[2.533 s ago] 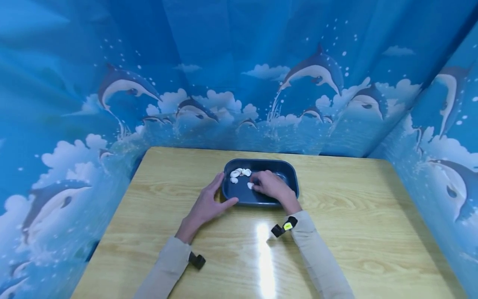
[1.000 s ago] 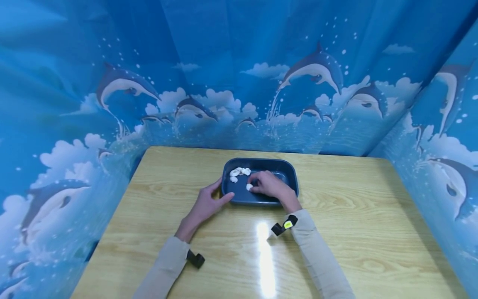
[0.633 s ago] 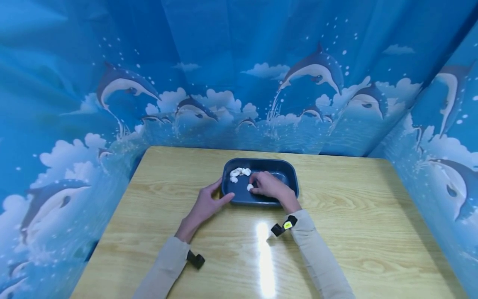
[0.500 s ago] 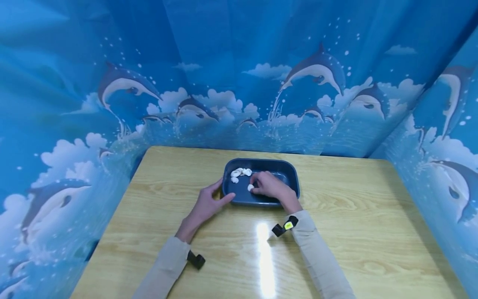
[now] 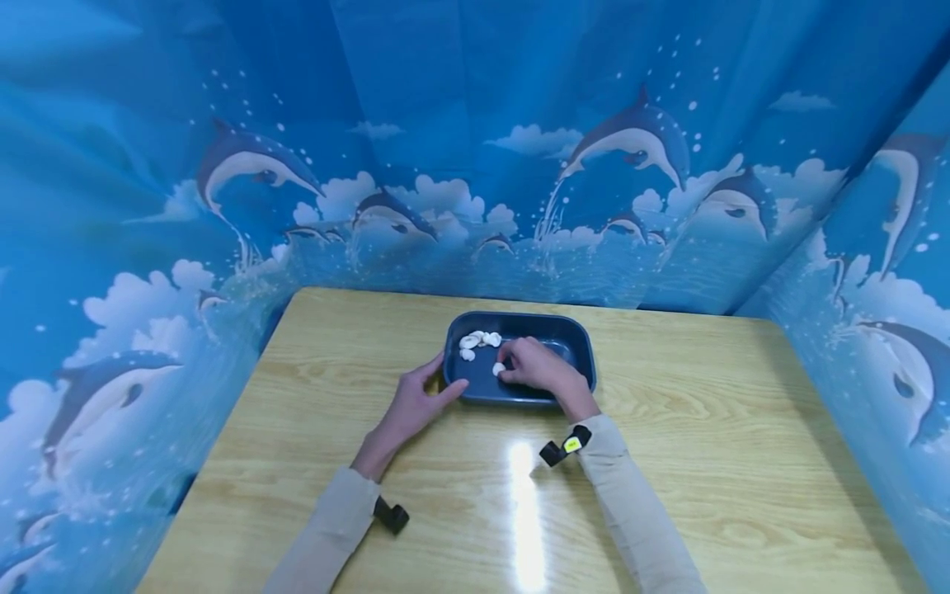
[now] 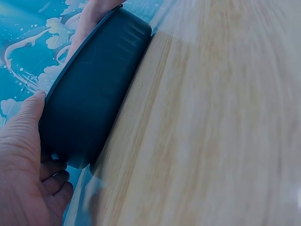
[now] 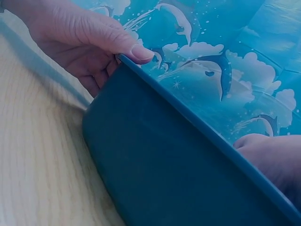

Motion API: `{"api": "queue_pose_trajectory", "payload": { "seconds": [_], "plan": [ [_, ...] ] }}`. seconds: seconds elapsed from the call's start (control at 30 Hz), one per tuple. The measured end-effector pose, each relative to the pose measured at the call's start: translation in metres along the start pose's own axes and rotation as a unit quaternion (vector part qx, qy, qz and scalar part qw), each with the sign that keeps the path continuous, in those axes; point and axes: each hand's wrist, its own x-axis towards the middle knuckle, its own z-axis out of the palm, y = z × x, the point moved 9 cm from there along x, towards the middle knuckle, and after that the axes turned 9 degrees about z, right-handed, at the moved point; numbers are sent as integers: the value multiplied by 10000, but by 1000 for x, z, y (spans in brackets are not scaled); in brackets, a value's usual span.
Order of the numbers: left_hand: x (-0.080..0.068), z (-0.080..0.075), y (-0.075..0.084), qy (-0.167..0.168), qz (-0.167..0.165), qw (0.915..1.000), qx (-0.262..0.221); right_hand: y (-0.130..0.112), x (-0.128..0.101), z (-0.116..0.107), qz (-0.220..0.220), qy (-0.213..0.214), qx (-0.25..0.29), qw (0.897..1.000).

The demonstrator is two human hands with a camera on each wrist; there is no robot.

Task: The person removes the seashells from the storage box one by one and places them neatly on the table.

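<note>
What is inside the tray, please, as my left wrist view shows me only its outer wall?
Observer: White pieces lie clustered in the far left corner of the tray.
Operator: Thank you; could you also tell me what the right hand is doing, since I cannot see its fingers?
Observer: The right hand has a separate white piece in its grip, with bare tray showing between that piece and the cluster.

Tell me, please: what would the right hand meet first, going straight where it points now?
Probably the clustered white pieces in the dark tray, though the right hand may pass above them.
</note>
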Motion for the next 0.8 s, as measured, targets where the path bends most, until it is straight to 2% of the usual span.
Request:
{"api": "queue_pose_trajectory", "payload": {
  "seconds": [0.5, 0.67, 0.8],
  "plan": [
    [-1, 0, -1, 87, -6, 9999, -61, -2, -11, -6, 85, 164, 18, 9998],
    [-1, -1, -1, 116, 116, 9998, -57, -3, -17, -9, 149, 262, 133, 9995],
    [0, -1, -1, 107, 190, 9997, -64, -5, -22, -13, 29, 409, 202, 9990]
  ]
}}
